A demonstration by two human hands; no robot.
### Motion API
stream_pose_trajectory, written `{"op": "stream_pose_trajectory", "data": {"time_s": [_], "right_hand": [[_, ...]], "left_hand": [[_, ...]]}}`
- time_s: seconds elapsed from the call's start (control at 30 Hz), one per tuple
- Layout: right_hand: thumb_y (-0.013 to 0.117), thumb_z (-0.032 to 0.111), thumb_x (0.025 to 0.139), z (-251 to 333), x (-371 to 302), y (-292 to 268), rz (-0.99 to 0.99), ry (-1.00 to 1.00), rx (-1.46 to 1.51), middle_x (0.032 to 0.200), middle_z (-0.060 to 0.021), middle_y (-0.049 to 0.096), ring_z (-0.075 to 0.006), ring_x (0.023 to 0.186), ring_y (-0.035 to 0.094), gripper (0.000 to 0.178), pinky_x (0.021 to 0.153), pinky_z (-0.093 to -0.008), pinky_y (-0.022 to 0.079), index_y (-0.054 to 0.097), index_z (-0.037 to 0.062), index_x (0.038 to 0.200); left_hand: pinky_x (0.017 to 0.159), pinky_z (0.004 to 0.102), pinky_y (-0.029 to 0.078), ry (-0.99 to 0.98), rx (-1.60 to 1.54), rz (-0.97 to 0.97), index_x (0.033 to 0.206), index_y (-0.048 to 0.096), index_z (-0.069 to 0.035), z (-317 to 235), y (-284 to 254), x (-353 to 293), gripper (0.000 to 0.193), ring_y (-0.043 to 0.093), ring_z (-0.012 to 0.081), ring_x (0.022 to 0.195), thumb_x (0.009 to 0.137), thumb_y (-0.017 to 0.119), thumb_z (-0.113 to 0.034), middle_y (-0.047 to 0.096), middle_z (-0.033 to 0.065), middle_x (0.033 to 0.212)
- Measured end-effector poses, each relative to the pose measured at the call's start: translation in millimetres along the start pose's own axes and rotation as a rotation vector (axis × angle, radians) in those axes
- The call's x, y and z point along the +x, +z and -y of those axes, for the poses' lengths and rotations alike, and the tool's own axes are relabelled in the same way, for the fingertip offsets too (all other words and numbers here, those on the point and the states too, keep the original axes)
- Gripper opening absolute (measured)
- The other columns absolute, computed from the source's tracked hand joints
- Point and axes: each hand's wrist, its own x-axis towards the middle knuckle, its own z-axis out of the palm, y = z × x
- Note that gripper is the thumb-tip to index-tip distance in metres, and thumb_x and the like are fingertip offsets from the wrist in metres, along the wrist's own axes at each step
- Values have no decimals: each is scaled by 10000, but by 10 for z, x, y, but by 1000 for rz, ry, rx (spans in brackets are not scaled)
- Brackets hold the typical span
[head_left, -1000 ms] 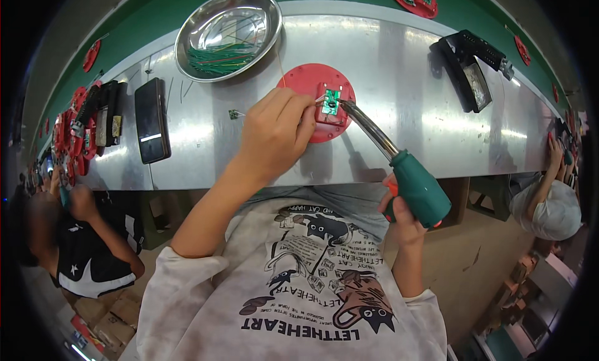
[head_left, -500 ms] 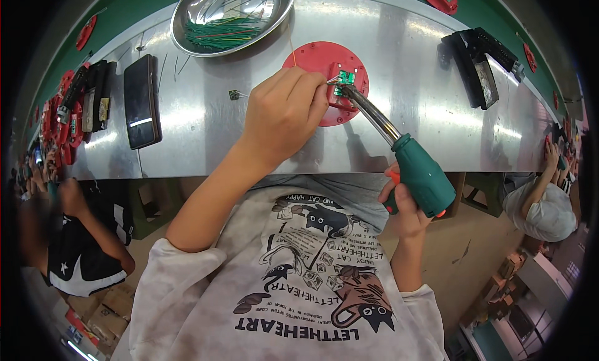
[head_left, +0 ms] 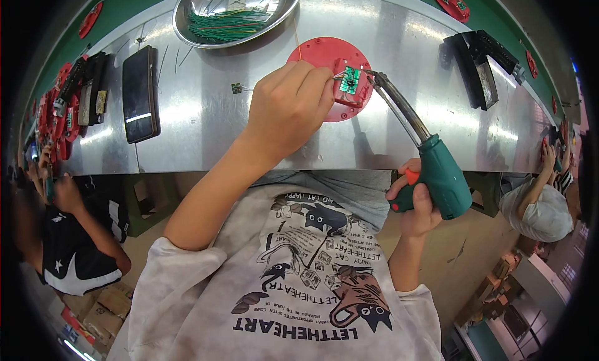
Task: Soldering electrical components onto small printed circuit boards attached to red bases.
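My left hand (head_left: 290, 105) pinches thin wires (head_left: 339, 78) at the left edge of a green circuit board (head_left: 350, 81). This board sits on a raised part of a round red plastic casing (head_left: 318, 48), partly covered by my hand. In my right hand (head_left: 417, 216), fingers are wrapped round the handle of a green soldering gun (head_left: 444, 174) with an orange trigger. Its metal tip points up-left and hangs just right of the board, apart from it. Left of my left hand lies a tiny dark board (head_left: 236, 87), with pale wires running toward the fingers.
A steel bowl (head_left: 181, 27) of green wires (head_left: 228, 27) stands at the far side. To the left lie a black phone (head_left: 140, 96) and a heap of red casings (head_left: 59, 117). A black holder (head_left: 469, 71) is at the right. Other people sit on both sides.
The soldering gun has moved right, its tip leaving the circuit board. My left hand still pinches the wires and has shifted slightly right with the casing.
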Motion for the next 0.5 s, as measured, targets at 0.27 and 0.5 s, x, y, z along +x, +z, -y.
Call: {"op": "stream_pose_trajectory", "data": {"time_s": [0.27,0.5], "right_hand": [[632,270,933,-18,-28,47,-9,17,-29,1057,-235,643,-213,534,624,539,484,-300,490,522,-122,1286],[643,277,924,-12,-45,33,60,39,-59,1089,-247,659,-205,535,621,561,513,-290,487,535,-115,1311]], "left_hand": [[585,374,510,3,-17,-28,867,648,-33,10,22,8,66,609,255,650,813,686,-43,597,84,754],[616,404,496,-38,-80,43,921,653,9,-5,-40,15,84,622,311,690,848,692,0,646,129,816]]}}
